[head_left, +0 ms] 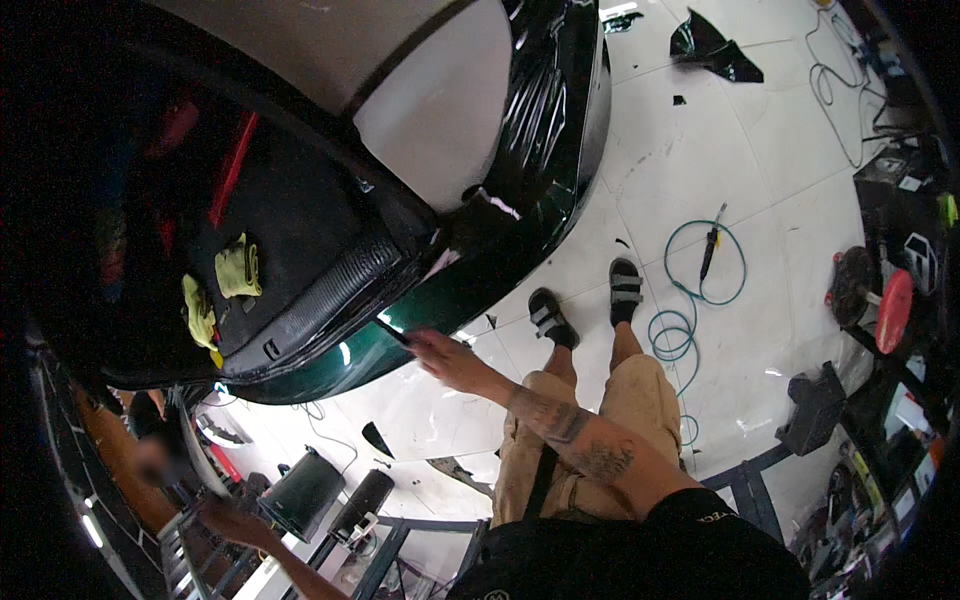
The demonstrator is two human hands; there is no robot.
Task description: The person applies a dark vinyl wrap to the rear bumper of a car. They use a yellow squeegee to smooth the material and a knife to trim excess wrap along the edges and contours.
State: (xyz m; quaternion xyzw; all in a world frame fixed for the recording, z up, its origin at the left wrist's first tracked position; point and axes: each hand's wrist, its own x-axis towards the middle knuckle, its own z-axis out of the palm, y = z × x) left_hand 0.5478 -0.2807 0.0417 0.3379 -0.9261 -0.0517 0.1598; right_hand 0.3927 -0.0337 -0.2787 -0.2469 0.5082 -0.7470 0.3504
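Note:
My right hand (450, 360) is closed around a thin dark tool (394, 333), whose exact kind I cannot make out. Its tip meets the glossy dark green rear edge (365, 352) of a car, just below the black ribbed sill (310, 312) of the open boot. My left hand (228, 520) hangs low at the left, away from the car and close to a metal ladder (180, 555). Blur and shadow hide its fingers. Inside the boot lie a folded yellow-green cloth (238, 266) and a crumpled one (198, 312).
A coiled teal hose (743, 270) with a black handpiece (709, 252) lies right of my feet. Dark film scraps (715, 48) litter the white tiles. Black bins (303, 488) stand lower left, near another person (150, 455). Along the right is a red-seated stool (893, 310).

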